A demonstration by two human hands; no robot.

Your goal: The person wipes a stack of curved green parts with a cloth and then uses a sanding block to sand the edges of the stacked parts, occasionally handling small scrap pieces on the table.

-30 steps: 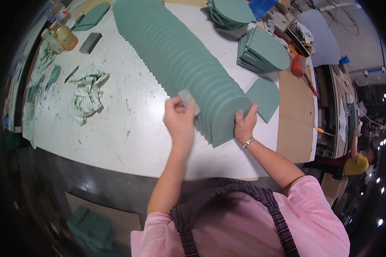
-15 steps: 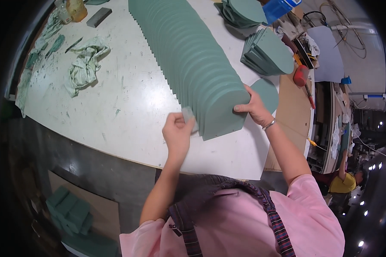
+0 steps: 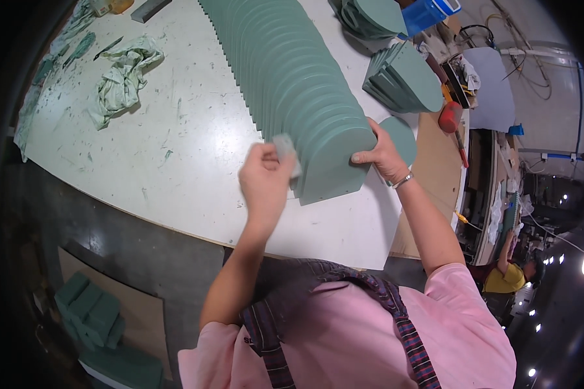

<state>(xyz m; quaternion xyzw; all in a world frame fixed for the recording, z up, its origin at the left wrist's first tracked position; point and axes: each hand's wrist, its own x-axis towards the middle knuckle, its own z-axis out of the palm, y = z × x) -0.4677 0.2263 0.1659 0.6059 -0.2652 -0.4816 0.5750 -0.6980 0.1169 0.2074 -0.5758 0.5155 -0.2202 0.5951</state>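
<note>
The largest thing is the white table [image 3: 194, 188], whose surface carries some dark marks and green smears. On it lies the long row of green boards [image 3: 282, 78], the boards overlapping one another like roof tiles. Its long axis runs from the far side of the table toward the person, leaning a little to the right as it comes near, so that the near end is in front of the chest and between the two hands. To the right of the row is a smaller stack of boards [image 3: 412, 81], and to the left, well apart, a crumpled cloth [image 3: 126, 78]. The front board [image 3: 337, 159] closes the near end; its curved edge is up and to the right, its straight edge is turned toward the person. From the right hand [image 3: 384, 159] this board lies directly to the left, and from the left hand [image 3: 264, 178] it lies to the right. The right hand is the nearer one to it: the thumb presses on its face and the fingers go around the curved edge (how many boards they hold together, I cannot tell). The left hand is closed, and between thumb and fingers it pinches the smallest thing, a pale pad [image 3: 283, 146], at the left edge of the row. The pad is blurred, so whether it touches the edges is not clear to me.
</note>
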